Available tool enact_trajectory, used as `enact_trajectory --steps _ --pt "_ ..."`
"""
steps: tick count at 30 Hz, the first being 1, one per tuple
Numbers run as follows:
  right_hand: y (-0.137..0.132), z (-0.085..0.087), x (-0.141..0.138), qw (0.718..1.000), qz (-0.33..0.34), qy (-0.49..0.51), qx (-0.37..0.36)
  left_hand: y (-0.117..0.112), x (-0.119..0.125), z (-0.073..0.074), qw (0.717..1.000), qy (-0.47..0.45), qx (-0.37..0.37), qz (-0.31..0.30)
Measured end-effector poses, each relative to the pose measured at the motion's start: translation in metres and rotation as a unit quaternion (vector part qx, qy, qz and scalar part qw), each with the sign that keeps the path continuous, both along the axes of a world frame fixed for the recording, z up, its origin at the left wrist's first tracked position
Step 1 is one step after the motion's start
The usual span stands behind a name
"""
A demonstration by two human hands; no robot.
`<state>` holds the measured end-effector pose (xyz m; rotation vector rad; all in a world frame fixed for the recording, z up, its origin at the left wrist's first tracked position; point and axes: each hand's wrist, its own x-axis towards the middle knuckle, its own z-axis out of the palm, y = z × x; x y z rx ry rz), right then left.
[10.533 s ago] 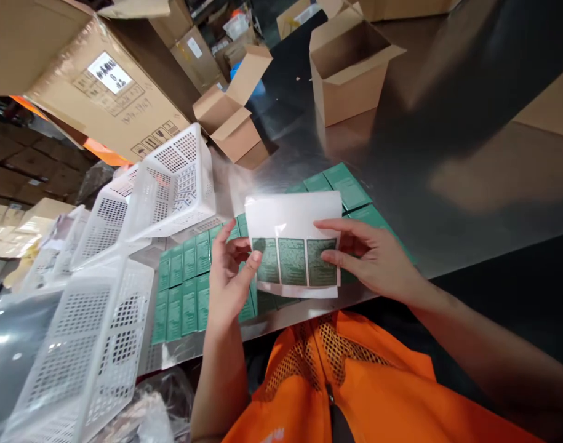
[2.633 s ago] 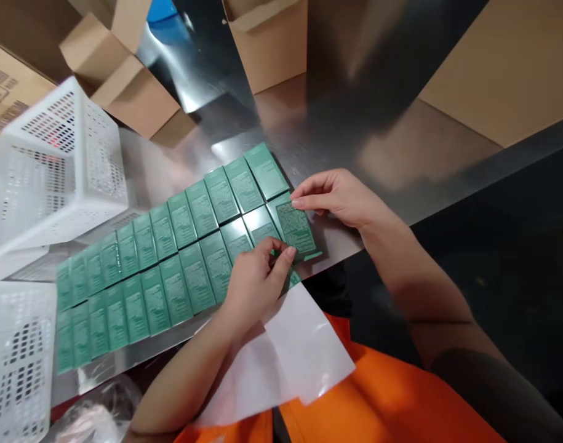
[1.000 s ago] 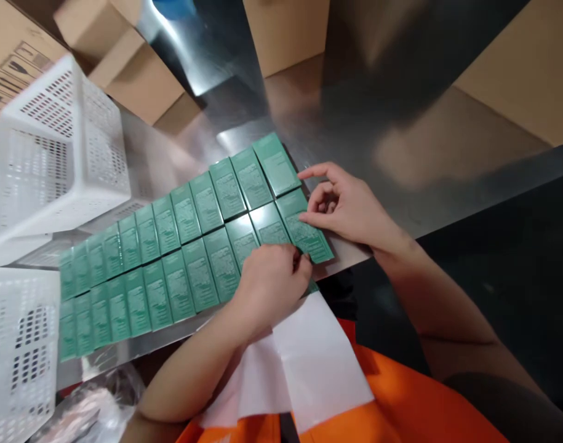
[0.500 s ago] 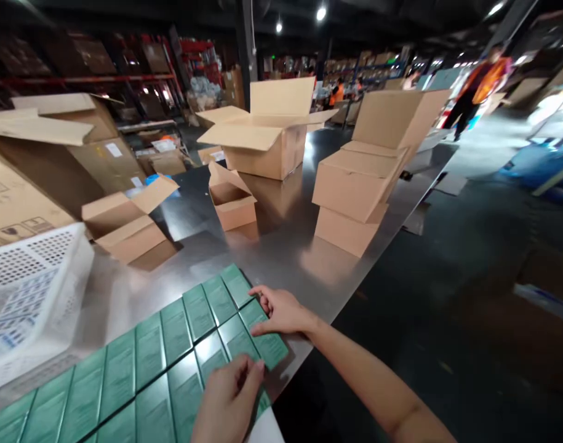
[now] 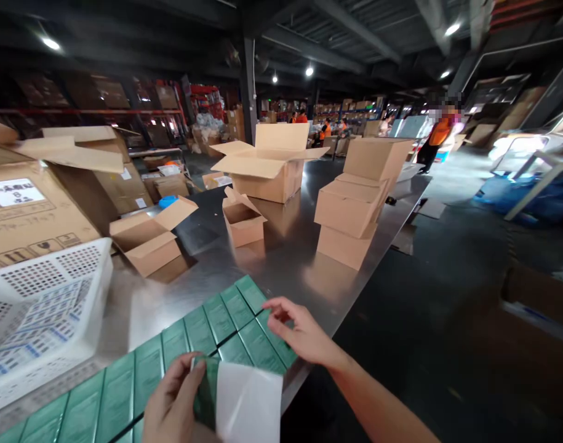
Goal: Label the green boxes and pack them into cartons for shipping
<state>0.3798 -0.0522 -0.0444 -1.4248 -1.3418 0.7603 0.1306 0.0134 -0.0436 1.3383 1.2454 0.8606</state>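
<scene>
Two rows of flat green boxes (image 5: 202,335) lie side by side on a shiny steel table (image 5: 281,258). My left hand (image 5: 173,406) is closed on a white backing sheet (image 5: 248,403) with green labels on it, held up at the near edge. My right hand (image 5: 302,332) hovers just above the rightmost green boxes, fingers loosely spread and holding nothing.
A white perforated basket (image 5: 41,307) stands at the left. Open and closed cardboard cartons (image 5: 355,203) sit further along the table, with a large carton (image 5: 27,209) at far left. A person in orange (image 5: 440,132) stands in the aisle at right. Dark floor lies right of the table.
The view has tilted up from the table to the warehouse. My left hand has lifted the label sheet into view. My right hand has come off the rightmost box and now hovers over it.
</scene>
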Motion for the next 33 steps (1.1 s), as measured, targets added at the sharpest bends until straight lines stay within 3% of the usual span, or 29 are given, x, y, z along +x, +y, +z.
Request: enact_trajectory --steps 3,7,12,17,22,33 --pt "-0.010 0.021 -0.025 0.997 0.065 0.037 0.012 0.005 -0.002 -0.003 0.997 -0.030 -0.006 -0.069" --pt "-0.006 0.031 -0.028 0.989 0.121 0.068 -0.053 0.004 -0.010 -0.011 0.992 0.024 0.029 -0.124" --pt "-0.001 0.045 -0.025 0.988 0.144 0.005 -0.064 -0.005 -0.020 -0.011 0.984 0.099 0.113 -0.099" --pt "0.000 0.054 -0.052 0.981 0.173 0.002 -0.084 -0.021 -0.018 -0.001 0.971 0.150 0.176 -0.056" --pt "0.008 0.048 -0.070 0.983 0.165 -0.002 -0.080 -0.032 -0.023 0.009 0.974 0.134 0.182 0.011" --pt "0.041 0.047 -0.109 0.966 0.200 0.029 -0.158 -0.035 -0.049 0.007 0.985 0.045 0.155 0.062"
